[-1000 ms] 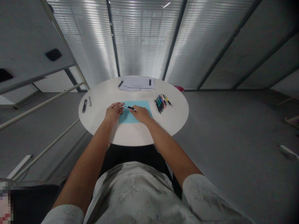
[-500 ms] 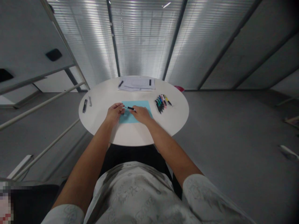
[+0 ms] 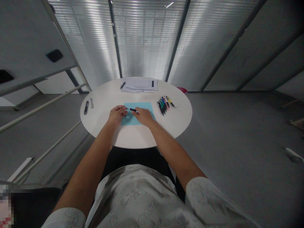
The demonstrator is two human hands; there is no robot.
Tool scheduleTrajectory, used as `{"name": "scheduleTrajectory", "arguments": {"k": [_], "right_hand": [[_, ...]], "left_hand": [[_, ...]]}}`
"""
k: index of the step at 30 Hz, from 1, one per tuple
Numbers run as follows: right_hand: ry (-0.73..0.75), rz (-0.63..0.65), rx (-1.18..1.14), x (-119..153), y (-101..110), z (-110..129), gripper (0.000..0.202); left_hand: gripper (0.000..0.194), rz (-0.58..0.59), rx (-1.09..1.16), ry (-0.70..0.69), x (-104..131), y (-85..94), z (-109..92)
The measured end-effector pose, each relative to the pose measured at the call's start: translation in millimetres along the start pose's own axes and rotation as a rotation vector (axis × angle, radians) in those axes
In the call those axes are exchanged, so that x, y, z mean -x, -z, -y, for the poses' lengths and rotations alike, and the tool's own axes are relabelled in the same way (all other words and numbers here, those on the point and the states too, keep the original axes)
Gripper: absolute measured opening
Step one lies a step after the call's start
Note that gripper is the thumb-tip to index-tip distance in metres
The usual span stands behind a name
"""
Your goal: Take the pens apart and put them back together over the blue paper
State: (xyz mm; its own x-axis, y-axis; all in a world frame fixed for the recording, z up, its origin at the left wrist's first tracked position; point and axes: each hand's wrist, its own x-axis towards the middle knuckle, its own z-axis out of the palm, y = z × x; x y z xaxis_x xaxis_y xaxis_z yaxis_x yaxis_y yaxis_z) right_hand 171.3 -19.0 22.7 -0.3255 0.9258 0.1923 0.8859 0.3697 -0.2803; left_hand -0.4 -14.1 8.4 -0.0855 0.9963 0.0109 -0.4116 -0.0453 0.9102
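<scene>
Nearest is a pale, patterned short-sleeved fabric shirt (image 3: 140, 196), and past it the bare near edge of a round white table (image 3: 135, 139). A flat rectangular light-blue sheet (image 3: 133, 120) lies on it, partly under the hands. The right hand (image 3: 144, 116) holds a slim black-and-white pen (image 3: 133, 110) above the sheet, its thin end toward the left hand (image 3: 116, 115), whose fingers are drawn together at that end; whether they grip it, I cannot tell. Right of the sheet lies a cluster of multicoloured pens (image 3: 163, 105); beyond, near the far edge, white papers (image 3: 140, 85).
</scene>
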Motion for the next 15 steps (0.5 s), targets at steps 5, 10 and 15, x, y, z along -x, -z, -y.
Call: {"name": "scheduleTrajectory", "arguments": {"k": [5, 10, 15], "right_hand": [[0.009, 0.0, 0.011, -0.1, -0.8, -0.5, 0.043], [0.025, -0.025, 0.031, 0.4, -1.2, -0.5, 0.042], [0.038, -0.031, 0.031, 2.2, 1.3, 1.4, 0.04]], "left_hand": [[0.014, 0.002, -0.029, -0.029, -1.9, 1.0, 3.4], [0.013, -0.007, -0.037, -0.036, -2.3, 1.1, 4.3], [0.013, -0.006, -0.075, -0.057, -3.0, 0.2, 6.1]]}}
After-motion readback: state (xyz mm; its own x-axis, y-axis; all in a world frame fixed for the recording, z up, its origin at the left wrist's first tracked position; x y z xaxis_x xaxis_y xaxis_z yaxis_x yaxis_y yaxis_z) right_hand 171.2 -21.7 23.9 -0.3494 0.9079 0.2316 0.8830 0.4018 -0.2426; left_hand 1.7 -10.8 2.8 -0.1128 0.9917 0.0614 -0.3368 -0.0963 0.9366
